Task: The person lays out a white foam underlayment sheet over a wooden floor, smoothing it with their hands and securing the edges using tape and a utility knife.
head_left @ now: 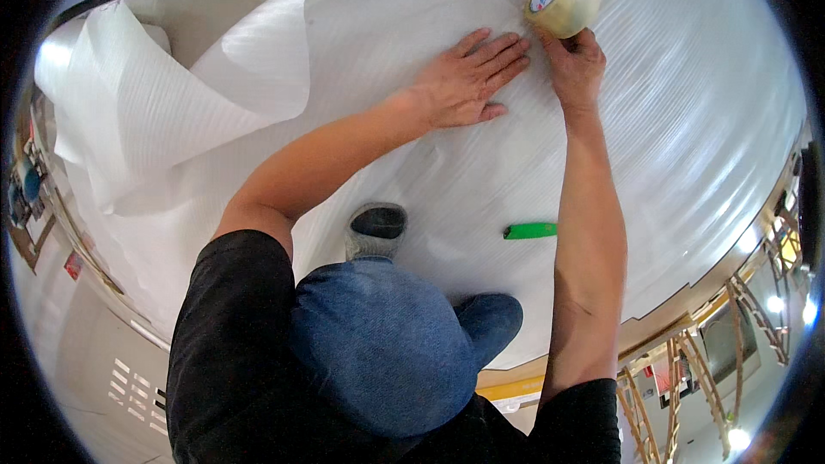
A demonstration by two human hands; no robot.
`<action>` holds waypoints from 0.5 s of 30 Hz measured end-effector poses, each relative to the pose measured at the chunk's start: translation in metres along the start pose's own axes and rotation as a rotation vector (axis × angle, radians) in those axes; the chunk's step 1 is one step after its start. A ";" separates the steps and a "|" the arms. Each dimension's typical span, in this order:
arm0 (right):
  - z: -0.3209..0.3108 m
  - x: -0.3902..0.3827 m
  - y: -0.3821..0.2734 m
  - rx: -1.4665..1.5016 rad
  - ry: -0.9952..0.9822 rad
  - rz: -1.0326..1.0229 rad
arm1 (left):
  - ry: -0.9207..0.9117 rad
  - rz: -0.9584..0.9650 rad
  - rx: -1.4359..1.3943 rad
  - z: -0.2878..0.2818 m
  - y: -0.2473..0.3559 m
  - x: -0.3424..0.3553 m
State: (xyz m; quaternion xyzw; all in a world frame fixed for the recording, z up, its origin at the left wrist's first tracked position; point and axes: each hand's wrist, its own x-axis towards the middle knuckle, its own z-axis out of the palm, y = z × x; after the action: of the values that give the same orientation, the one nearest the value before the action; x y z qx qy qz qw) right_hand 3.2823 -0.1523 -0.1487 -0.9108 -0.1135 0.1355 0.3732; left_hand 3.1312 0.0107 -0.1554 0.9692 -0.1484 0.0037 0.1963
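Observation:
My left hand [477,77] lies flat on a white translucent foam sheet [412,26], its fingers stretched toward the right. Just right of it, my right hand [574,69] grips a roll of clear packing tape [580,4] by its near edge. The roll has a blue and white label inside its core and is tilted against the sheet. Whether a strip of tape runs from the roll to the sheet, I cannot tell. A green handle-like tool [529,231] rests on the sheet beside my right forearm, which hides its right end.
At the left, a loose flap of the sheet [155,112] is folded up in a curl. My shoe [378,222] and bent knee [378,344] press on the sheet near me. Wooden ladders [700,369] stand beyond the edge at the lower right.

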 end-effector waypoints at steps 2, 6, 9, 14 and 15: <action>-0.005 0.006 -0.009 0.061 -0.051 0.058 | 0.010 -0.021 0.001 0.000 0.002 -0.002; -0.023 0.020 -0.023 0.188 -0.077 0.008 | -0.014 -0.062 0.071 -0.020 0.016 0.014; -0.030 0.024 -0.029 0.264 -0.074 -0.019 | -0.115 -0.416 -0.902 -0.033 0.009 0.052; -0.025 0.012 -0.038 0.404 -0.085 0.023 | -0.280 -0.898 -1.988 -0.012 -0.045 0.081; -0.024 0.006 -0.038 0.446 -0.085 0.021 | -0.304 -0.933 -2.105 -0.013 -0.051 0.082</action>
State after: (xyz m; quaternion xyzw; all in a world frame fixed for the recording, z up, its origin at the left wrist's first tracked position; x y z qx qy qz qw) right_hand 3.2920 -0.1398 -0.1057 -0.8003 -0.0866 0.1994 0.5588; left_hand 3.2251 0.0370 -0.1577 0.2780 0.2713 -0.3105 0.8676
